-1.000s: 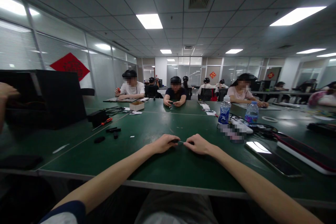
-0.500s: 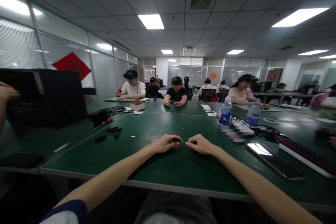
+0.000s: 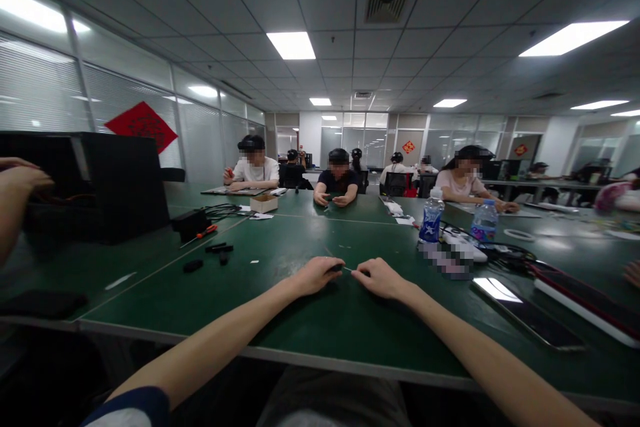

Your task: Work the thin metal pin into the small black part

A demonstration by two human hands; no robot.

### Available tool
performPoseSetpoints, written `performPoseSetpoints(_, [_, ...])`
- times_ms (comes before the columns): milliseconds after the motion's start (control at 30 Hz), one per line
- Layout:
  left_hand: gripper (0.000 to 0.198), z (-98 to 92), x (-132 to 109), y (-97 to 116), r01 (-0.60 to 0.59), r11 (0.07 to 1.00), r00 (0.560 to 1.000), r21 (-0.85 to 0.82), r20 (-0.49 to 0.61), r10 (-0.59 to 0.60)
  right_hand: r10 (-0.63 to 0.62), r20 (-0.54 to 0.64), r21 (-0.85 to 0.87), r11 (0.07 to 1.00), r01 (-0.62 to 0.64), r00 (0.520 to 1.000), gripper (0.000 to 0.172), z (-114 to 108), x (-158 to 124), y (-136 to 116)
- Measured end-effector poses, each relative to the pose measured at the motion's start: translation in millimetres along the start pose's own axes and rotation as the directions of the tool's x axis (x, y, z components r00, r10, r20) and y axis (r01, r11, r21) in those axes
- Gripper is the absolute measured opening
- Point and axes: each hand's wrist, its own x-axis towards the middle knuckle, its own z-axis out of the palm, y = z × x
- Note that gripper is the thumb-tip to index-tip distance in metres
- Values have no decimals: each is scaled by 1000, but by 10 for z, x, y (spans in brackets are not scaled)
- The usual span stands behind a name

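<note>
Over the green table [image 3: 200, 307], my left hand [image 3: 320, 273] is closed around a small black object [image 3: 337, 267], mostly covered by the fingers. A thin pale piece [image 3: 348, 270] spans the short gap from it to my right hand [image 3: 379, 277]. The thumb and forefinger of my right hand pinch the far end of that thin piece. Both hands are low over the middle of the table, fingertips almost meeting. What the thin piece is made of is too small to tell.
Left of my hands lie small black parts [image 3: 219, 249], an orange screwdriver [image 3: 206, 232] and a small box [image 3: 264, 203]. On the right are a phone [image 3: 530, 317], bottles [image 3: 431, 219] and cables. A black case [image 3: 125, 187] stands far left, beside another person's hand [image 3: 23, 180].
The view has shifted slightly. My left fingers now cover more of the black object. At far left, the other person's hand has moved further into view.
</note>
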Motion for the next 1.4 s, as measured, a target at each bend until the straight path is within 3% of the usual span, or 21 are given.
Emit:
performPoseSetpoints(133, [33, 36, 4, -39, 3, 999, 1000, 44, -29, -2, 38, -17, -36, 999, -39, 999, 45, 2, 6, -32])
performPoseSetpoints(733, [32, -13, 19, 63, 83, 996, 992, -44, -88, -87, 89, -39, -64, 994, -92, 995, 53, -48, 19, -45])
performPoseSetpoints(1067, [31, -1, 21, 40, 51, 998, 991, -39, -121, -56, 97, -21, -32, 995, -98, 995, 52, -57, 18, -63])
performPoseSetpoints(1400, [33, 15, 9, -6, 22, 1000, 997, -19, -80, -23, 96, -2, -83, 992, -96, 995, 51, -55, 6, -100])
